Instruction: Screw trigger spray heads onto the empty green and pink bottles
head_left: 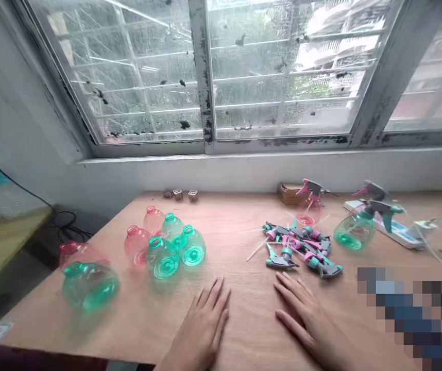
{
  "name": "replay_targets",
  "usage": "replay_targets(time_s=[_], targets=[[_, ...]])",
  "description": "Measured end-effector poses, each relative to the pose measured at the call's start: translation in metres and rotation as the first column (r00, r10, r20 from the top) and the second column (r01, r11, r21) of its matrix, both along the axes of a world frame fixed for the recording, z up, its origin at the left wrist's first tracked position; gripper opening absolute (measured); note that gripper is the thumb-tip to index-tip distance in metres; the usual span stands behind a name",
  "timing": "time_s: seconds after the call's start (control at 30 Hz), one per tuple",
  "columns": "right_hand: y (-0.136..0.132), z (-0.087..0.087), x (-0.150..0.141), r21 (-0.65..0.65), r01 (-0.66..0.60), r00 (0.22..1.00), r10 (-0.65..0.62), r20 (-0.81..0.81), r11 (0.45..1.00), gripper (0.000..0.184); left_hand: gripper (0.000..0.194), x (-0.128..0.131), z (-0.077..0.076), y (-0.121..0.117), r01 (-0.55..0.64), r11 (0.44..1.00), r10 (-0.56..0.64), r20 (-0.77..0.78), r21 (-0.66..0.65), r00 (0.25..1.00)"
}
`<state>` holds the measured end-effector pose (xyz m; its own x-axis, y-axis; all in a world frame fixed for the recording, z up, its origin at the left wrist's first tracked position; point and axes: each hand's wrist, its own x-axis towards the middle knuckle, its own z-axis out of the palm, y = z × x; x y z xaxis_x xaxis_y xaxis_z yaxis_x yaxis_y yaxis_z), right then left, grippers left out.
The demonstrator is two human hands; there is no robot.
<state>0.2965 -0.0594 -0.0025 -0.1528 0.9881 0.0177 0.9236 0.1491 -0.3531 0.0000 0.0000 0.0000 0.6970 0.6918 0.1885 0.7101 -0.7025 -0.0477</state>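
Note:
My left hand (201, 324) lies flat on the bare plywood table (228, 330), fingers spread, holding nothing. My right hand (306, 330) rests flat on the same wood, its fingertips just short of a pile of loose plastic trigger spray heads (300, 245) in grey, teal and pink. To the left of my hands stands a loose group of empty translucent green and pink plastic bottles (167, 252), lying tilted with no heads on them. One large green bottle (89, 287) sits nearest the table's left edge. Farther right, a green bottle with a trigger head (355, 229) lies on its side.
A pink bottle with a trigger head (308, 208) stands near a cardboard box (290, 195) at the back. A white power strip (383, 224) lies at the right. Several small square items (178, 194) sit along the back edge, below a window. A pixelated patch covers the lower right.

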Motion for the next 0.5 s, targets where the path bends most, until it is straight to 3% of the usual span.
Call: replay_targets(time_s=[0.1, 0.23, 0.5], targets=[[0.002, 0.006, -0.001, -0.046, -0.019, 1.000, 0.019, 0.001, 0.999, 0.058, 0.055, -0.003, -0.009, 0.004, 0.041, 0.996, -0.043, 0.018, 0.075, 0.999], [0.006, 0.008, -0.005, -0.009, -0.036, 0.999, 0.036, -0.013, 0.999, 0.051, 0.055, -0.008, -0.020, 0.008, 0.105, 0.961, -0.120, 0.043, 0.254, 0.992], [0.005, -0.005, -0.012, 0.082, 0.043, 0.989, -0.030, -0.147, 0.996, 0.044, 0.052, -0.011, -0.013, 0.011, 0.144, 0.937, -0.159, 0.019, 0.318, 0.987]])
